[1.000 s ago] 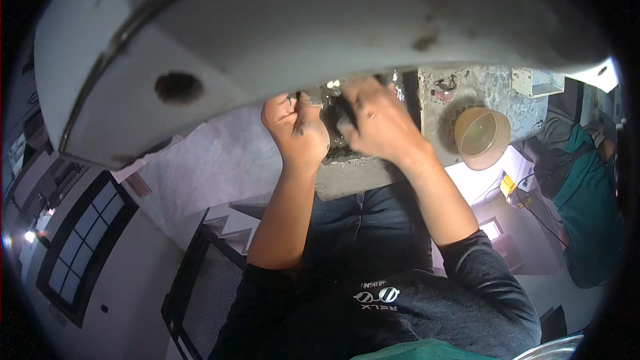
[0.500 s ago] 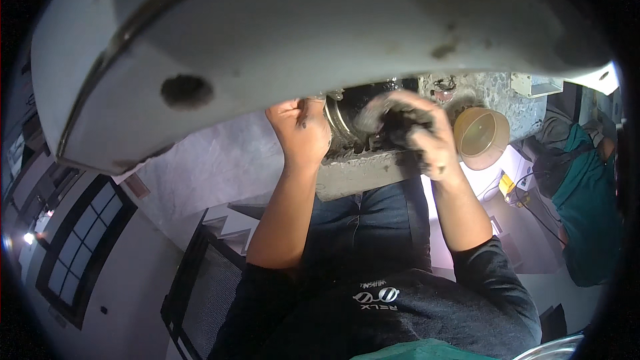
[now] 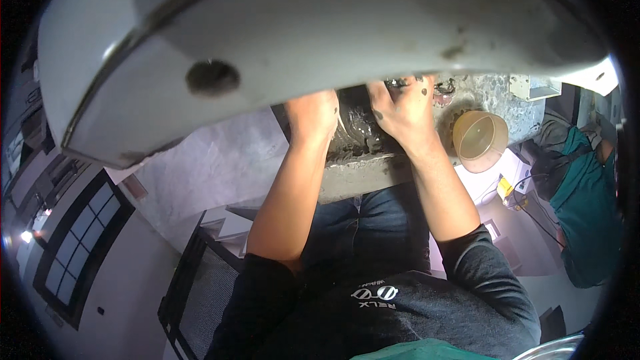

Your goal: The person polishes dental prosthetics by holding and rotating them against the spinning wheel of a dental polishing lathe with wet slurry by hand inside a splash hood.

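Note:
My left hand (image 3: 313,117) is closed beside a dark, wet hollow (image 3: 360,127) in a grimy, stone-like bench. Its fingertips are cut off from sight by a large pale curved cover (image 3: 347,27) across the top. On the other side of the hollow, my right hand (image 3: 405,112) is closed too, with dark smudges on its back and fingers. A small shiny dark thing shows by the right fingers, too hidden to name. What either hand grips stays out of sight. Curved, glossy bands lie in the black wet muck between my hands.
A yellowish translucent tub (image 3: 480,139) stands right of my right hand. Beyond it are a white box (image 3: 515,172), thin cables and a person's green garment (image 3: 587,210). The bench's front ledge (image 3: 367,175) runs before my lap. A black-framed mesh panel (image 3: 200,287) stands left.
My right hand, blurred and heavily blackened before, has moved left and up toward the cover and is now steadier. My left hand has shifted slightly right; its fingers are now hidden.

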The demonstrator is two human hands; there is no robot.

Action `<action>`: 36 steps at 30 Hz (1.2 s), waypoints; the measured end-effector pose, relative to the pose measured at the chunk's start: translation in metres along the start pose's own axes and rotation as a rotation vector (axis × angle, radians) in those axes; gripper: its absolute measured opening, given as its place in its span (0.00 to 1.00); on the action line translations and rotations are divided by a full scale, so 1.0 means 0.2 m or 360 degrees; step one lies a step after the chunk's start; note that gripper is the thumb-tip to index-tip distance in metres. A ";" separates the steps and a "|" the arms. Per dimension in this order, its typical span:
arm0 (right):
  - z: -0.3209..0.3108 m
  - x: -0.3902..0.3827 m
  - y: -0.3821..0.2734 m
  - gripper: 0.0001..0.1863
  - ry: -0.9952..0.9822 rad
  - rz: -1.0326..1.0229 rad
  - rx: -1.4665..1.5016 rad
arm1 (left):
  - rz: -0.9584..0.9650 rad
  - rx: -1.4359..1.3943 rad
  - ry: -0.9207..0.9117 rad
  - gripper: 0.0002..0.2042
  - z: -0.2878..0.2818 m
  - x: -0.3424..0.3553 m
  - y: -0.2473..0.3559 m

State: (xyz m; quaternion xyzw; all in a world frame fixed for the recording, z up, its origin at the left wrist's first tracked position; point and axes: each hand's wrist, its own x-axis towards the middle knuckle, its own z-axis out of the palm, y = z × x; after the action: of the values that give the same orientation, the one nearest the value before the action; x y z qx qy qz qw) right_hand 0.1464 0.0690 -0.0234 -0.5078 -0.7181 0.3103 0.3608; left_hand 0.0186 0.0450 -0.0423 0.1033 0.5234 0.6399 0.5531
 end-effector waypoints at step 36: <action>-0.06 0.02 -0.07 0.15 -0.0025 0.0208 -0.0027 | 0.0294 -0.0283 0.0081 0.10 0.08 -0.12 -0.11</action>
State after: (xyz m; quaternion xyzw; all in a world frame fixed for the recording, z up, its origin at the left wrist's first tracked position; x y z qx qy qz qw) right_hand 0.1474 0.0699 -0.0043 -0.5542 -0.6889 0.3309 0.3299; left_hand 0.0514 0.0309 -0.0425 0.0852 0.4667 0.7344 0.4853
